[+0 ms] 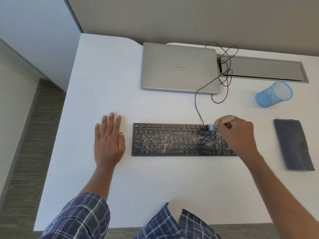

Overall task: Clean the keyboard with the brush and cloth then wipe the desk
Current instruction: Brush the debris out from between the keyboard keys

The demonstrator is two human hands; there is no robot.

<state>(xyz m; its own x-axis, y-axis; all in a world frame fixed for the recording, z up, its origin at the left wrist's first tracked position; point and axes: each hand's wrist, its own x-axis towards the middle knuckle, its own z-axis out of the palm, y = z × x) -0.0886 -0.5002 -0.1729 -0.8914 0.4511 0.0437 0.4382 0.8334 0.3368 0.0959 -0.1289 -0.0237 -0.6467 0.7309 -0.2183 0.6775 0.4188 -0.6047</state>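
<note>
Head cam: my right hand (pixel 239 135) gripped the brush (pixel 222 121) on the dusty keyboard's (pixel 172 139) top-right keys, left hand (pixel 108 137) flat, relaxed on the desk (pixel 155 187).

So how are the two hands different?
The left hand lies flat on the desk with straight fingers; the right hand is curled. The left hand holds nothing; the right hand grips the brush. The left hand is beside the keyboard; the right hand is over its right end. Both are bare.
</note>
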